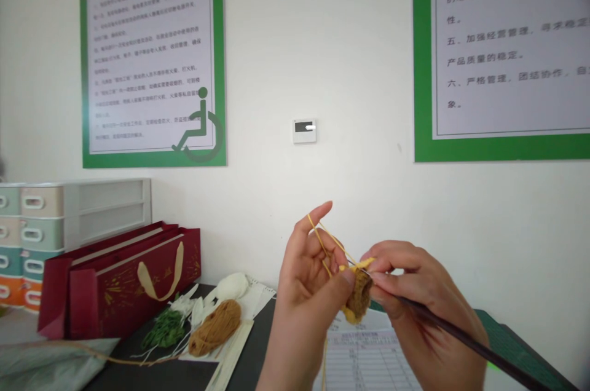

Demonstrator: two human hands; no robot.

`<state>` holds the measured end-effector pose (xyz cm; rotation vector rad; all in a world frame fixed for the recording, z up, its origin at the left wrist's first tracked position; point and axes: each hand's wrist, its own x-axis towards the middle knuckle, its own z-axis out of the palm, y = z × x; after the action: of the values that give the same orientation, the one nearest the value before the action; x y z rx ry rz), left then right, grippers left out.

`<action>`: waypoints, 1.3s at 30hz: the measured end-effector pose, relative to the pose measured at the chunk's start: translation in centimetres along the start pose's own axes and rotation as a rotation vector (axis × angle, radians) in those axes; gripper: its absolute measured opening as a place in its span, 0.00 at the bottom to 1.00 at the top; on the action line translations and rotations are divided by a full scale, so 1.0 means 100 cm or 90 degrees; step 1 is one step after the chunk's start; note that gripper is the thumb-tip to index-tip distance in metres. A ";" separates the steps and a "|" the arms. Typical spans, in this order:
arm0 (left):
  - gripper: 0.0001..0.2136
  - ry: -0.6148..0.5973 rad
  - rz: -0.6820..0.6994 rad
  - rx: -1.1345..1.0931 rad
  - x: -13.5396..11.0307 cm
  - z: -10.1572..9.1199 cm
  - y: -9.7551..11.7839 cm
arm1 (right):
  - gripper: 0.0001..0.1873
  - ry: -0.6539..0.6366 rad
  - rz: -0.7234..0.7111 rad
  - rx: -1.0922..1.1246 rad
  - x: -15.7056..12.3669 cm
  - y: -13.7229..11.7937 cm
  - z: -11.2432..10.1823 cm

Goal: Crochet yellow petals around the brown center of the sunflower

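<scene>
Between thumb and fingers, my left hand (pixel 299 292) pinches a small crocheted piece (pixel 358 297), brown with yellow edges. Yellow yarn (pixel 317 231) loops over its raised index finger and runs down to the work. My right hand (pixel 421 292) is closed around a crochet hook (pixel 454 331) with a long dark handle that slants to the lower right. The hook's thin metal end is at the top yellow edge of the piece, where my right fingertips also touch; its very tip is hidden.
On the dark table at left lie a brown yarn skein (pixel 216 326), green yarn (pixel 165 328) and white yarn (pixel 230 286). Behind them stand dark red gift bags (pixel 133 280) and drawer boxes (pixel 106 209). A printed sheet (pixel 364 354) and green mat (pixel 511 342) lie beneath my hands.
</scene>
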<state>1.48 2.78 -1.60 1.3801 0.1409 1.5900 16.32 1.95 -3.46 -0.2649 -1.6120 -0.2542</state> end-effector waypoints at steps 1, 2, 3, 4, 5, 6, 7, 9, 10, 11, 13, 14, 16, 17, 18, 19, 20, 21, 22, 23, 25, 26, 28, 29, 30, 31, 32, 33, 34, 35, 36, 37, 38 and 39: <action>0.31 0.019 -0.028 -0.036 -0.002 0.003 0.002 | 0.22 0.003 -0.008 0.001 -0.001 0.000 0.000; 0.31 0.038 -0.058 -0.062 -0.004 0.007 0.004 | 0.23 0.008 -0.016 0.001 -0.001 0.000 0.000; 0.31 0.057 -0.081 -0.081 -0.005 0.010 0.006 | 0.24 0.013 -0.022 0.001 -0.001 0.000 0.001; 0.31 0.074 -0.096 -0.096 -0.006 0.013 0.008 | 0.25 0.020 -0.022 0.001 -0.002 0.001 0.001; 0.31 0.086 -0.109 -0.106 -0.007 0.015 0.010 | 0.25 0.029 -0.024 0.004 -0.002 0.002 0.001; 0.31 0.094 -0.118 -0.112 -0.008 0.018 0.012 | 0.25 0.038 -0.030 0.010 -0.002 0.003 0.001; 0.32 0.096 -0.126 -0.114 -0.007 0.019 0.013 | 0.25 0.046 -0.041 0.017 -0.003 0.004 0.001; 0.33 0.088 -0.134 -0.115 -0.006 0.022 0.014 | 0.24 0.058 -0.070 0.029 -0.003 0.007 0.001; 0.34 0.083 -0.134 -0.116 -0.005 0.022 0.014 | 0.24 0.062 -0.084 0.034 -0.003 0.009 0.001; 0.35 0.078 -0.131 -0.118 -0.005 0.022 0.013 | 0.24 0.064 -0.092 0.037 -0.004 0.010 0.001; 0.37 0.077 -0.128 -0.128 -0.004 0.021 0.011 | 0.25 0.073 -0.096 0.040 -0.004 0.012 0.002; 0.38 0.081 -0.133 -0.135 -0.004 0.020 0.010 | 0.25 0.083 -0.099 0.040 -0.004 0.012 0.003; 0.39 0.082 -0.165 -0.159 -0.004 0.018 0.007 | 0.24 0.119 -0.127 0.024 -0.004 0.012 0.005; 0.40 0.077 -0.189 -0.173 -0.005 0.017 0.006 | 0.23 0.140 -0.142 0.008 -0.005 0.011 0.006; 0.40 0.067 -0.214 -0.185 -0.006 0.017 0.006 | 0.21 0.163 -0.150 -0.013 -0.006 0.010 0.008; 0.41 0.053 -0.235 -0.192 -0.007 0.018 0.005 | 0.19 0.187 -0.148 -0.038 -0.006 0.008 0.009; 0.42 0.042 -0.246 -0.194 -0.008 0.020 0.005 | 0.17 0.212 -0.142 -0.068 -0.007 0.007 0.011; 0.43 0.037 -0.245 -0.189 -0.009 0.022 0.006 | 0.15 0.238 -0.135 -0.103 -0.008 0.005 0.012; 0.44 0.039 -0.231 -0.176 -0.010 0.025 0.006 | 0.15 0.263 -0.136 -0.143 -0.009 0.004 0.013; 0.44 0.046 -0.206 -0.156 -0.012 0.028 0.006 | 0.15 0.283 -0.154 -0.185 -0.009 0.003 0.015; 0.44 0.075 -0.129 -0.089 -0.014 0.033 0.007 | 0.15 0.272 -0.199 -0.249 -0.008 0.002 0.016; 0.44 0.094 -0.089 -0.044 -0.015 0.035 0.006 | 0.15 0.244 -0.207 -0.265 -0.006 0.001 0.016; 0.42 0.130 -0.023 0.048 -0.017 0.036 0.006 | 0.15 0.174 -0.192 -0.276 -0.004 0.000 0.014; 0.40 0.142 -0.002 0.088 -0.017 0.036 0.005 | 0.14 0.148 -0.183 -0.282 -0.002 -0.001 0.012; 0.38 0.150 0.011 0.122 -0.017 0.035 0.005 | 0.12 0.127 -0.180 -0.295 0.000 -0.002 0.010; 0.37 0.154 0.022 0.152 -0.017 0.034 0.004 | 0.09 0.112 -0.186 -0.316 0.001 -0.004 0.007; 0.35 0.157 0.032 0.179 -0.016 0.032 0.004 | 0.06 0.096 -0.191 -0.339 0.003 -0.005 0.004; 0.34 0.161 0.040 0.202 -0.015 0.030 0.004 | 0.03 0.077 -0.191 -0.363 0.005 -0.007 0.000; 0.33 0.164 0.044 0.218 -0.014 0.028 0.005 | 0.02 0.058 -0.191 -0.383 0.006 -0.009 -0.003; 0.32 0.166 0.044 0.227 -0.013 0.025 0.006 | 0.03 0.040 -0.185 -0.397 0.007 -0.010 -0.005; 0.32 0.160 0.037 0.224 -0.012 0.023 0.007 | 0.04 0.027 -0.176 -0.401 0.008 -0.011 -0.008; 0.32 0.146 0.023 0.210 -0.011 0.021 0.009 | 0.04 0.019 -0.165 -0.395 0.008 -0.011 -0.009; 0.32 0.126 0.005 0.190 -0.010 0.019 0.011 | 0.03 0.013 -0.144 -0.375 0.007 -0.011 -0.011; 0.32 0.105 -0.013 0.168 -0.009 0.017 0.013 | 0.03 0.013 -0.115 -0.343 0.006 -0.012 -0.011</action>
<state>1.98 0.65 -0.85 1.4392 0.4772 1.7119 16.95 0.52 -2.76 -0.5253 -1.5241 -0.8312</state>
